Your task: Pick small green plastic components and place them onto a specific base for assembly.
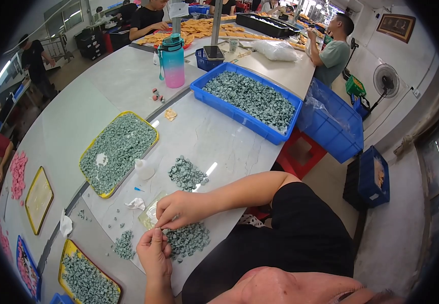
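Observation:
My left hand (153, 251) and my right hand (177, 209) meet fingertip to fingertip above the table, both pinched closed. Whatever sits between their fingers is too small and covered to make out. Just below them lies a heap of small grey-green pieces (188, 241). Partly under my right hand is a clear, yellowish flat packet or dish (149, 217). A second pile of green pieces (186, 173) lies beyond my right wrist, and a smaller pile (124, 245) is left of my left hand. Near them are a white squeeze bottle (144, 169) and a crumpled tissue (136, 203).
A yellow-rimmed tray (154, 138) of green pieces stands ahead, a blue bin (280, 138) of more at far right. Another yellow tray (67, 249) sits at lower left. A blue-pink water bottle (174, 68) stands farther back. Other people work around the table.

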Demonstrator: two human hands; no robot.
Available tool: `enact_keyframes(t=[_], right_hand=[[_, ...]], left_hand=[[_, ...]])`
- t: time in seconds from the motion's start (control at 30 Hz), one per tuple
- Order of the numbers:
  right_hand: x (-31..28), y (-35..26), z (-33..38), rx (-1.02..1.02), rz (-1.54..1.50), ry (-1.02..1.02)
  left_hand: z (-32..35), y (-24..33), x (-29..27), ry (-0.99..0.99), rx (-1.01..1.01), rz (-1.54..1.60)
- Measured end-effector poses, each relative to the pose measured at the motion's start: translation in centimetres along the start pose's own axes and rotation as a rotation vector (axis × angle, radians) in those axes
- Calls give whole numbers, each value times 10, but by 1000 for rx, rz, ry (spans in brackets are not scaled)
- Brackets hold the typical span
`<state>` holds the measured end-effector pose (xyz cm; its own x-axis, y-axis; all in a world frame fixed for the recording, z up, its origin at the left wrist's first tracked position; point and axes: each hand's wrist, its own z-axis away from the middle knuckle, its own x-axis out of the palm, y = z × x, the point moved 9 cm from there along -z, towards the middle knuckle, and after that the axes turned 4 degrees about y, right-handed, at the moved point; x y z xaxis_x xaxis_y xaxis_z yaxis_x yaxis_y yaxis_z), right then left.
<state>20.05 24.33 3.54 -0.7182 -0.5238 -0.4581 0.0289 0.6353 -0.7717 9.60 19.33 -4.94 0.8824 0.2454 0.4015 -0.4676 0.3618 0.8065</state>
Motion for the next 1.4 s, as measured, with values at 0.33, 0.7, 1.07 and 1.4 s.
enact_keyframes(t=[0.33,0.7,1.07,1.4], right_hand=[[1,2,3,-63,95,13],[-3,8,-18,-284,307,97],[37,24,-43,-329,581,9],[67,27,-45,-419,724,-93]], left_hand=[[-2,3,2,16,34,-16],[-17,4,-13,-100,-85,145],[-34,11,-67,11,-27,249],[-42,9,-80,-12,-8,268]])
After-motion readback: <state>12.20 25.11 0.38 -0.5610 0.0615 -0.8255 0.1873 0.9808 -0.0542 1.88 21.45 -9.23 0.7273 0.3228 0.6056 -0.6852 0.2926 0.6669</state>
